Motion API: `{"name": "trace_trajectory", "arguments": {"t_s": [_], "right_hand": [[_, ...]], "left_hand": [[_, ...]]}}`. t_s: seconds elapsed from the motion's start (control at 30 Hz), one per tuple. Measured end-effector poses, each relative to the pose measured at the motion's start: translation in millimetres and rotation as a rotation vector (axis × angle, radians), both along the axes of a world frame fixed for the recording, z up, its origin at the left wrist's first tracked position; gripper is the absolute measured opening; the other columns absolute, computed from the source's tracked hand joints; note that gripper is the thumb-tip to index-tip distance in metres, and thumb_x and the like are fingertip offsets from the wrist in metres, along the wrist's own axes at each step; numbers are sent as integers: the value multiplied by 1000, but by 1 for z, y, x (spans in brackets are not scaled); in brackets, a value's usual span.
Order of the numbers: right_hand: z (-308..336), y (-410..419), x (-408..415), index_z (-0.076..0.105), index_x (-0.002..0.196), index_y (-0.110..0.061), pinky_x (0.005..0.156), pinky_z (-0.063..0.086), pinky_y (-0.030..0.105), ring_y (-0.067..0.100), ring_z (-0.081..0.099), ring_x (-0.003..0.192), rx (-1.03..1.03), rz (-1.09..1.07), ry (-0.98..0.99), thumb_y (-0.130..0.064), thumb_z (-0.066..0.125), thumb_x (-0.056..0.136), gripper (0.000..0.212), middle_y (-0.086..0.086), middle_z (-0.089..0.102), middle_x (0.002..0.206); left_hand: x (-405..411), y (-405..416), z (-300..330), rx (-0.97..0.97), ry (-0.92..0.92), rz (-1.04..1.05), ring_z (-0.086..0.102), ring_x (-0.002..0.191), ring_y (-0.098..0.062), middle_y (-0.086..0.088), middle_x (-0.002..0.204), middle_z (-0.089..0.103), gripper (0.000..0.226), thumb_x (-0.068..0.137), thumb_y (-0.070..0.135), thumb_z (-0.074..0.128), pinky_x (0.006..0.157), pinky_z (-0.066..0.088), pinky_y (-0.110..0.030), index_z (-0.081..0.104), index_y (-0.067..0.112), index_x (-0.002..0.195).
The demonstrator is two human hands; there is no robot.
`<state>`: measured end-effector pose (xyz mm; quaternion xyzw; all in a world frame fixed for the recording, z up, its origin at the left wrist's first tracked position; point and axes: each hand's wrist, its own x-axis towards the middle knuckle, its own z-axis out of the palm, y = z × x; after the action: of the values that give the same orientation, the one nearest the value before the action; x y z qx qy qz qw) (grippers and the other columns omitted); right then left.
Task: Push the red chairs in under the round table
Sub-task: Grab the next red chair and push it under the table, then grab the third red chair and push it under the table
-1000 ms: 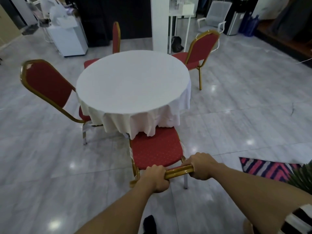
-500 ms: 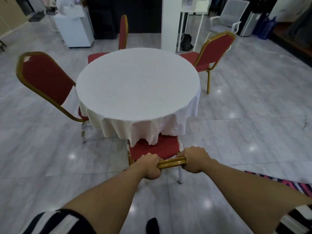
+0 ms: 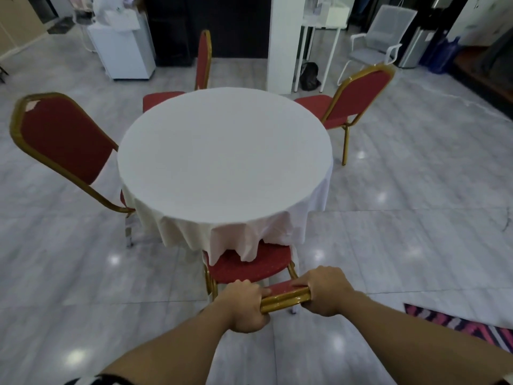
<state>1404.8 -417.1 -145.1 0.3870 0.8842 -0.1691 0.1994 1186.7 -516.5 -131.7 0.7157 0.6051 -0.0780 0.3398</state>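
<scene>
A round table [image 3: 224, 151] with a white cloth stands in the middle. The nearest red chair [image 3: 249, 266] has a gold frame, and its seat front lies under the hanging cloth. My left hand [image 3: 244, 308] and my right hand [image 3: 326, 291] both grip the gold top rail of its backrest. A second red chair [image 3: 63, 140] stands at the left with its seat partly under the cloth. A third [image 3: 358, 95] stands at the back right, and another [image 3: 202, 62] at the far side, both with their seats at the table's edge.
A striped rug [image 3: 466, 326] lies on the glossy tile floor at the right. A white pillar [image 3: 283, 43], a white cabinet [image 3: 125, 51] and a grey office chair [image 3: 380, 37] stand behind the table.
The near chair has slid forward under the table, so less of its seat shows. My view has moved closer to the table with both hands still on the rail.
</scene>
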Motion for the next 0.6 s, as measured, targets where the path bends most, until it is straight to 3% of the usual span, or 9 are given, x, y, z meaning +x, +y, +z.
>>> {"name": "trace_trajectory", "arguments": {"t_s": [0.13,0.23,0.33,0.4,0.5,0.6], "right_hand": [[5,10,1,67,110,-34,80,57,37,21,67,84,-155,66,-41,-56,68,82,36,-6,71,94],[20,23,6,68,110,-30,78,52,36,16,62,81,-352,55,-22,-78,77,63,67,-8,69,93],[44,51,22,59,144,-26,103,52,39,18,63,117,-392,-9,-72,-80,84,55,107,-5,66,137],[67,78,39,47,156,-26,112,47,45,24,55,135,-341,-46,-111,-75,87,60,115,-2,56,153],[98,128,74,38,161,-25,115,45,49,26,49,142,-243,-134,-79,-73,84,68,115,1,49,159],[126,173,110,39,161,-20,116,43,48,28,48,144,-132,-219,-19,-71,78,78,104,5,46,162]], "left_hand": [[4,3,9,-27,96,-12,67,96,-28,-3,104,73,54,83,72,50,84,48,-38,63,34,119],[11,22,22,-232,193,-48,60,122,-30,-4,138,66,104,66,102,44,104,44,-45,41,45,153],[25,56,38,-387,226,80,30,154,-37,-5,171,32,135,43,110,49,122,26,-56,15,53,161],[44,82,63,-378,190,151,29,155,-35,-4,173,26,134,48,109,50,124,27,-54,16,50,163],[75,144,94,-196,211,52,36,152,-32,-4,169,34,93,90,78,54,120,28,-38,28,29,165],[102,207,106,-39,297,66,37,152,-30,-5,171,33,91,91,70,56,122,30,-46,28,25,164]]}}
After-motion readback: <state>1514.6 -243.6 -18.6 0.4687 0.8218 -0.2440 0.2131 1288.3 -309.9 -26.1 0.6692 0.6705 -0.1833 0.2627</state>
